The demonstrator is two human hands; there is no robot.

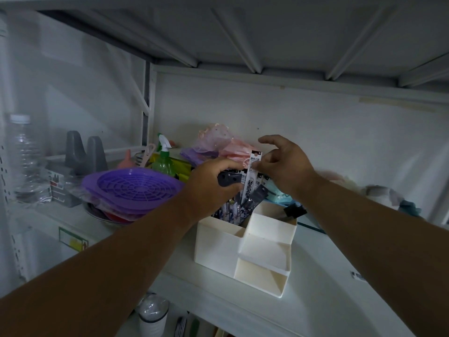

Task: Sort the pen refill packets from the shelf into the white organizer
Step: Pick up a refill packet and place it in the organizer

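Purple strainers (132, 188) crowd the shelf's (328, 276) left end, with bare board between the white organizer (245, 244) and the front edge. The left hand (209, 188) grips a bunch of dark packets (229, 179) above the organizer's tall back-left compartment — the right hand (283, 164) pinches a white refill packet (251, 176) by its top. That packet is narrow, black-lettered, its long axis near upright, tilted slightly right.
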